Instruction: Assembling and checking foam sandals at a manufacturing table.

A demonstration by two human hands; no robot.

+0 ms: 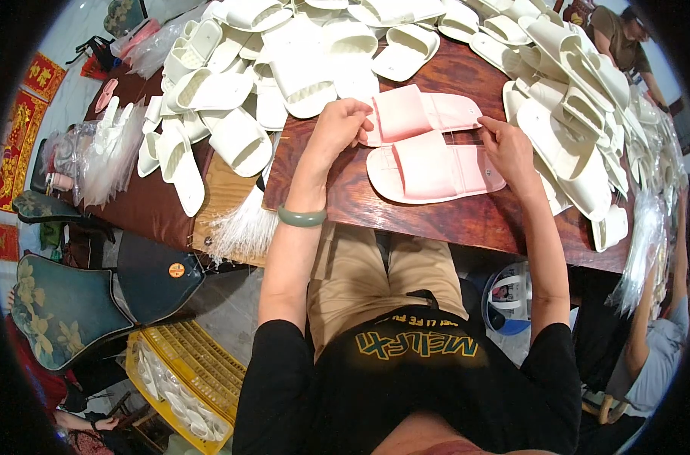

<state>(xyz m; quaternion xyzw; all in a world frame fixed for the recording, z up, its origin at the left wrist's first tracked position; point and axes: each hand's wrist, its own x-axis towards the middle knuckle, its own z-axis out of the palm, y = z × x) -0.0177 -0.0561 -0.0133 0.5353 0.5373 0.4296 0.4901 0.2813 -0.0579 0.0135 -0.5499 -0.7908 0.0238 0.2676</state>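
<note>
Two pink slippers lie side by side across the dark wooden table in front of me, straps up and toes to the left. My left hand (343, 127) has its fingers closed at the toe end of the far pink slipper (409, 112). At that slipper's heel end, my right hand (509, 154) pinches the edge between thumb and fingers. Nearer the table edge rests the second pink slipper (433, 168), with neither hand plainly on it. Thin strands show between the two slippers near the right side.
White slippers (307, 80) are heaped along the far side, with another pile (568, 129) at right. A bundle of white strands (246, 226) hangs off the front edge. Clear plastic bags (647, 243), a yellow crate (231, 360), chairs (64, 311) and other people surround the table.
</note>
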